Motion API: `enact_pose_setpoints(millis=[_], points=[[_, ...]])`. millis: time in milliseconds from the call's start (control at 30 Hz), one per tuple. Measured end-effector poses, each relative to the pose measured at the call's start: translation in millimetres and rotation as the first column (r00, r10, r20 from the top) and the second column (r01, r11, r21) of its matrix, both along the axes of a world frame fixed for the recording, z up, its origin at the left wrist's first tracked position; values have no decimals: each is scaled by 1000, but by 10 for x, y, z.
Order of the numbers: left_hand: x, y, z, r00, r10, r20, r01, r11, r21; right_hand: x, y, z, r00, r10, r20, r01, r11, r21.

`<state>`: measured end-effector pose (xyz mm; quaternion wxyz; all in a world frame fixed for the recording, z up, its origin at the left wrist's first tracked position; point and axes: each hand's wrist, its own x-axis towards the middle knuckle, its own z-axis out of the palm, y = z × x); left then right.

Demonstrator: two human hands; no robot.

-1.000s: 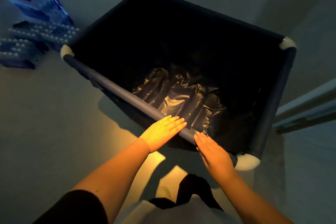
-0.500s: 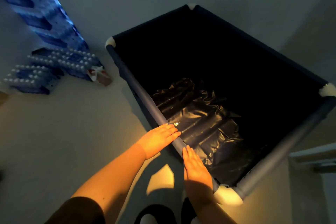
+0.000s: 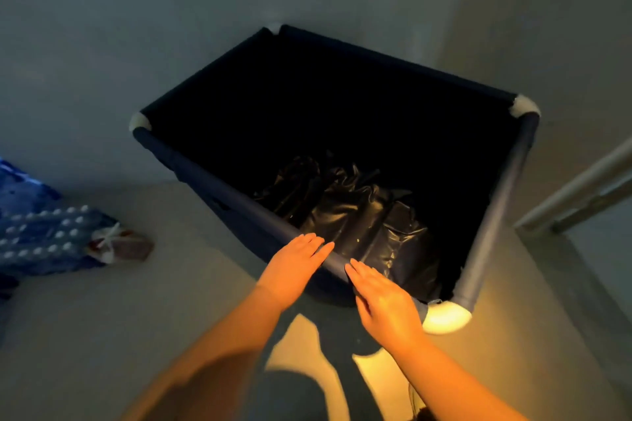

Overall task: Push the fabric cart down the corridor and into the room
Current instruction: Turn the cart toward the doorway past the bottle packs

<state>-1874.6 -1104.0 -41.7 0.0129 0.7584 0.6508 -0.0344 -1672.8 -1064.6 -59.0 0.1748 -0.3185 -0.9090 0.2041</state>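
Note:
The fabric cart (image 3: 219,183) is a deep dark-blue bin on a tube frame with white corner caps, filling the middle of the view. A crumpled black plastic bag (image 3: 362,219) lies at its bottom. My left hand (image 3: 295,261) rests flat on the near rim tube, fingers extended. My right hand (image 3: 383,299) lies flat on the same tube just to the right, close to the near right corner cap (image 3: 446,318). Neither hand curls around the tube.
Blue shrink-wrapped packs of bottles (image 3: 44,239) sit on the floor at the left, with a small tied bag (image 3: 118,244) beside them. A light door frame or rail (image 3: 578,195) runs at the right. Pale walls close in beyond the cart.
The cart has swung so its far end points more to the upper left again, and the bottle packs have slid toward the left edge. Both hands stay flat on the near rim.

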Motion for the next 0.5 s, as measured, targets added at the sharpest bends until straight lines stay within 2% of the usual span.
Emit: enact_pose_setpoints(millis=[300,500], points=[[-83,-14,-55,998,17,59,-19,999,47,7,39,-6,996,74,44,-78,991,105],[403,-74,36,990,-96,108,76,982,175,563,97,16,983,166,78,-176,975,134]])
